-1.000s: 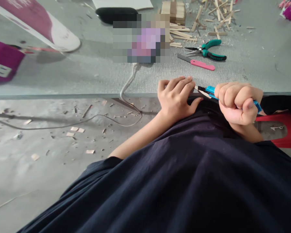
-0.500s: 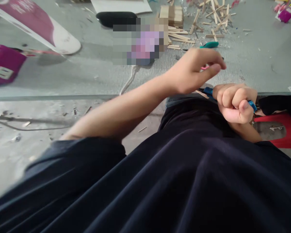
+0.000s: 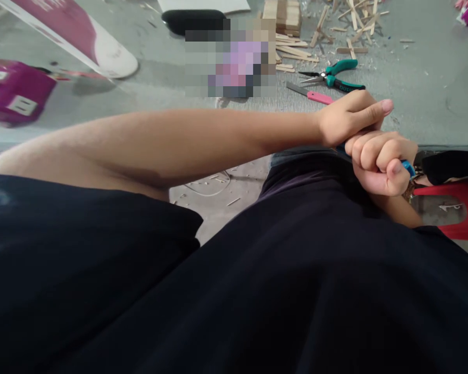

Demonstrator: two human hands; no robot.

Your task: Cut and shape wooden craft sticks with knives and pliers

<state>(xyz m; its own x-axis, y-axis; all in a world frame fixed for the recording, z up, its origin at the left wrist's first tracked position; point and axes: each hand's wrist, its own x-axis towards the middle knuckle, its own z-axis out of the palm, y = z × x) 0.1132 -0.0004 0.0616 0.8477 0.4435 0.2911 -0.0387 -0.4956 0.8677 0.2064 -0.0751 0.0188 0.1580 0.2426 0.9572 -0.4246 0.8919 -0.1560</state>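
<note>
My right hand [image 3: 384, 162] is closed in a fist round a blue-handled tool [image 3: 407, 168], whose blue end sticks out beside the thumb; its kind is hidden. Right against the knuckles lies my left hand [image 3: 353, 118], thumb stretched along its bent fingers. What it may hold is hidden. Just beyond it on the table are teal-handled long-nose pliers [image 3: 329, 77], jaws apart, and a pink-handled flat blade [image 3: 319, 97], partly covered by the left hand.
Wooden craft sticks [image 3: 294, 51] lie loose and stacked on the grey table [image 3: 425, 98]. A black case [image 3: 193, 22], a blurred-out object [image 3: 239, 65], a purple box [image 3: 21, 93] and a white-and-pink package [image 3: 115, 54] are further left. A red stool [image 3: 462, 218] stands at right.
My left hand has moved right and down onto my right hand, covering the tool's front end. The pliers and pink-handled blade have come into fuller view. The right hand keeps its grip.
</note>
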